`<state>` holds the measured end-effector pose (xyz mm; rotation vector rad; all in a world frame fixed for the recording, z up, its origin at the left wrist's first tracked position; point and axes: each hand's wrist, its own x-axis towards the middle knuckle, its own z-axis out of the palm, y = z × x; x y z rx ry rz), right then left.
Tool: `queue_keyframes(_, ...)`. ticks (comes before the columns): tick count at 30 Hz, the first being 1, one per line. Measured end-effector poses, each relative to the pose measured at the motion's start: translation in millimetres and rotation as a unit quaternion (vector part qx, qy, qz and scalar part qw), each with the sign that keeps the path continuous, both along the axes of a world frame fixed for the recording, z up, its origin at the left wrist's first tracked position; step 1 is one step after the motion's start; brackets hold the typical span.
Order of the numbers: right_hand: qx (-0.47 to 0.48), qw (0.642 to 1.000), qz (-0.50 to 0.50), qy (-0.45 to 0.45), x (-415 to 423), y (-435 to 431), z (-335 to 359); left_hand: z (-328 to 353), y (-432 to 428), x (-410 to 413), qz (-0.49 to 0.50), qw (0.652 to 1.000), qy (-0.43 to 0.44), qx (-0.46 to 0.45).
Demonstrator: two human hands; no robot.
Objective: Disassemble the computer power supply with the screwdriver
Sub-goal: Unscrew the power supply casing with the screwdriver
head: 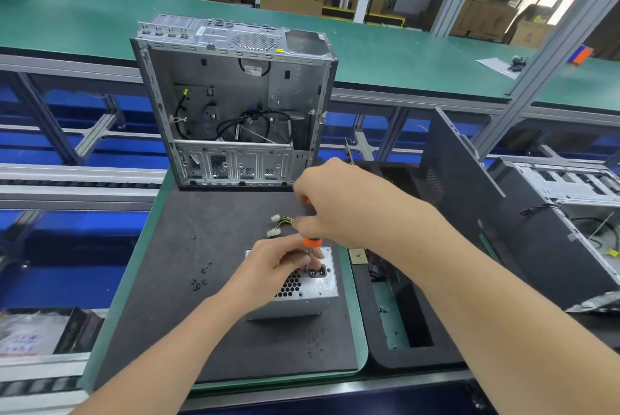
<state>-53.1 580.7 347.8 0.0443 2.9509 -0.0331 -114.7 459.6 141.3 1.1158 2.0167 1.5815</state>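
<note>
From our head cam: the open metal computer case [235,106] stands upright at the far end of the dark mat [188,330]. It's mostly gutted, with just loops of black cable lying in the bottom half. To the right, a black tray [379,340] has a few small screws in its recess.

The power supply [302,294] sits on the mat near us, its socket face up. Our right hand [339,210] has its fingers curled tight round the orange-and-black handle of the screwdriver [312,241]. Our left hand [278,267] rests on the box and pinches the shaft low down, right beside the black power socket. We can't see the tip.

The box is silvery sheet metal with a honeycomb vent. White plastic connectors [275,225] on yellow wires lie just behind it, and loose black screws [200,280] dot the foam-looking mat to its left.
</note>
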Motion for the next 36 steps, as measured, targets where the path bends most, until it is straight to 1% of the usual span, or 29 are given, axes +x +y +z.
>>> queue_keyframes(5,0.019,0.992,0.106,-0.064,6,1,5,3,-1,-1,-0.016,1.000,0.017,-0.001)
queue_keyframes(11,-0.004,0.993,0.107,-0.043,7,5,0,2,0,0,-0.004,0.999,0.035,-0.013)
queue_keyframes(13,-0.005,0.996,0.084,0.024,8,4,-2,2,0,0,0.010,0.999,0.033,-0.019)
queue_keyframes(14,0.024,0.995,0.060,0.080,8,4,-5,2,1,1,0.011,0.999,0.032,-0.018)
queue_keyframes(15,0.073,0.987,0.027,0.140,8,3,-6,3,1,1,0.008,0.999,0.034,-0.015)
queue_keyframes(16,0.116,0.976,-0.009,0.185,9,0,-7,4,1,2,0.005,0.999,0.038,-0.013)
queue_keyframes(17,0.131,0.969,-0.042,0.206,10,-3,-7,5,1,3,0.004,0.999,0.041,-0.011)
queue_keyframes(18,0.117,0.969,-0.070,0.204,10,-5,-8,6,2,3,0.004,0.999,0.041,-0.009)
queue_keyframes(20,0.056,0.981,-0.117,0.144,7,-4,-13,5,1,2,0.004,0.999,0.034,-0.007)
queue_keyframes(22,0.007,0.989,-0.119,0.088,2,0,-13,5,1,2,0.000,1.000,0.015,-0.005)
queue_keyframes(24,-0.012,0.996,-0.075,0.053,-1,2,-9,5,0,2,-0.003,1.000,-0.010,0.002)
queue_keyframes(26,-0.010,1.000,-0.011,0.023,0,4,-4,5,0,1,-0.007,1.000,-0.025,0.005)
queue_keyframes(30,-0.017,0.995,0.099,-0.027,5,7,4,5,-1,0,-0.012,1.000,-0.021,-0.007)
queue_keyframes(32,-0.002,0.991,0.123,-0.046,5,7,4,6,-1,-1,-0.014,1.000,-0.009,-0.010)
queue_keyframes(36,-0.012,0.992,0.117,-0.041,4,7,-2,7,-1,1,-0.001,1.000,0.007,-0.014)
